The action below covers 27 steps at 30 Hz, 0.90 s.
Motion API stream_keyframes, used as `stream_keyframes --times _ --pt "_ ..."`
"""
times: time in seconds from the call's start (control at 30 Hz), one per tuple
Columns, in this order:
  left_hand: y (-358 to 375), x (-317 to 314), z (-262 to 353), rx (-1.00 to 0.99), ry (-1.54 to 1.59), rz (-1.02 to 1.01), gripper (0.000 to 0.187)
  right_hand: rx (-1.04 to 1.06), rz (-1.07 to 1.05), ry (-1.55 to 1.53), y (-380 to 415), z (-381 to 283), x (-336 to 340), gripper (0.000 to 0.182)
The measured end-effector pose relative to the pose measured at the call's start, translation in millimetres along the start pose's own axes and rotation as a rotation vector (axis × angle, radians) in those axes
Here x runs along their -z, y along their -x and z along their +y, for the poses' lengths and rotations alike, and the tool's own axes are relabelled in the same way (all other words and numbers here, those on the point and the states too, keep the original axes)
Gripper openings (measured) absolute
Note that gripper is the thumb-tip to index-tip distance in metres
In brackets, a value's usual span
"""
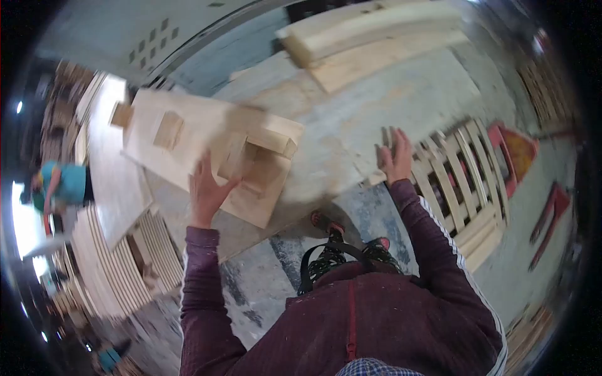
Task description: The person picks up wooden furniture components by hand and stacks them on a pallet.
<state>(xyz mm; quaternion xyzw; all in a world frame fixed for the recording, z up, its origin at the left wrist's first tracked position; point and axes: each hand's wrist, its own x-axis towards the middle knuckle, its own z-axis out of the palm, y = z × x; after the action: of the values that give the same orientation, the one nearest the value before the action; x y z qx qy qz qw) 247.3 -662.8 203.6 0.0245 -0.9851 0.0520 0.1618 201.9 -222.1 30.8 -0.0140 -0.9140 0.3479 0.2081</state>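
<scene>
My left hand [210, 191] is held up with the thumb and fingers spread, and nothing is in it. In this view it overlaps the near edge of a pale wooden panel [207, 116]. On that panel sit small wood blocks, one a square piece [168, 130] and another a box-like piece [271, 141] at the right end, blurred by motion. Over the right part of the worktable [351, 138], my right hand [396, 156] has its fingers apart and holds nothing. Beside it lies a slatted wooden frame [461, 178].
Long thick boards [376, 34] lie along the table's far side. At the left stand stacked panels [116, 257], with a person in a teal top [66, 183] beyond. A red pallet jack [552, 213] and a red-and-yellow object [514, 153] are at the right.
</scene>
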Motion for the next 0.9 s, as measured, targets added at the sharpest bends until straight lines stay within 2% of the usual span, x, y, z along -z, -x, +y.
stream_keyframes --times 0.07,0.1,0.13,0.2,0.27,0.33,0.37,0.43,0.47,0.5,0.53,0.57,0.63,0.73,0.77,0.8,0.83,0.9 --pt "11 -41 12 -0.047 0.843 -0.552 0.085 0.001 -0.061 0.001 28 12 38 0.050" --pt "24 -61 35 0.041 1.015 -0.480 0.080 -0.051 -0.027 0.036 47 25 57 0.050" --pt "36 -74 60 0.129 1.189 -0.420 0.075 -0.102 -0.100 0.001 69 42 77 0.049" --pt "56 -72 104 0.253 1.169 -0.316 0.068 -0.262 -0.179 -0.020 121 73 124 0.043" --pt "66 -66 143 0.228 1.162 -0.303 0.065 -0.470 -0.126 0.027 184 114 161 0.041" --pt "82 -57 186 0.087 1.028 -0.278 0.064 -0.665 -0.081 0.050 251 158 186 0.040" --pt "83 -42 215 0.028 1.047 -0.325 0.064 -0.762 -0.024 0.101 285 180 195 0.041" --pt "82 -18 260 0.208 0.881 -0.504 0.063 -0.894 0.040 0.157 344 217 199 0.042" --pt "83 -19 280 0.175 0.875 -0.522 0.063 -1.046 0.031 0.170 370 237 205 0.043" --pt "81 -24 300 0.053 0.759 -0.403 0.064 -1.192 0.015 0.179 388 252 214 0.044" --pt "81 -28 320 -0.065 0.641 -0.280 0.064 -1.221 0.001 0.206 406 269 223 0.049" --pt "81 -24 343 -0.087 0.635 -0.290 0.064 -1.244 0.009 0.199 418 285 234 0.049" --pt "71 -18 395 0.004 0.562 -0.353 0.072 -1.361 -0.024 0.117 427 328 259 0.054" --pt "54 -45 430 -0.008 0.557 -0.266 0.072 -1.357 -0.068 0.183 439 403 289 0.063" --pt "45 -49 444 0.012 0.395 -0.268 0.071 -1.373 -0.068 0.173 443 438 294 0.063" --pt "34 -59 449 0.031 0.232 -0.269 0.071 -1.363 -0.063 0.215 448 475 297 0.067" --pt "11 -79 417 -0.130 0.334 -0.357 0.065 -1.359 -0.065 0.251 454 508 297 0.072" --pt "2 -88 446 -0.142 0.200 -0.272 0.065 -1.347 -0.057 0.332 452 580 298 0.078"
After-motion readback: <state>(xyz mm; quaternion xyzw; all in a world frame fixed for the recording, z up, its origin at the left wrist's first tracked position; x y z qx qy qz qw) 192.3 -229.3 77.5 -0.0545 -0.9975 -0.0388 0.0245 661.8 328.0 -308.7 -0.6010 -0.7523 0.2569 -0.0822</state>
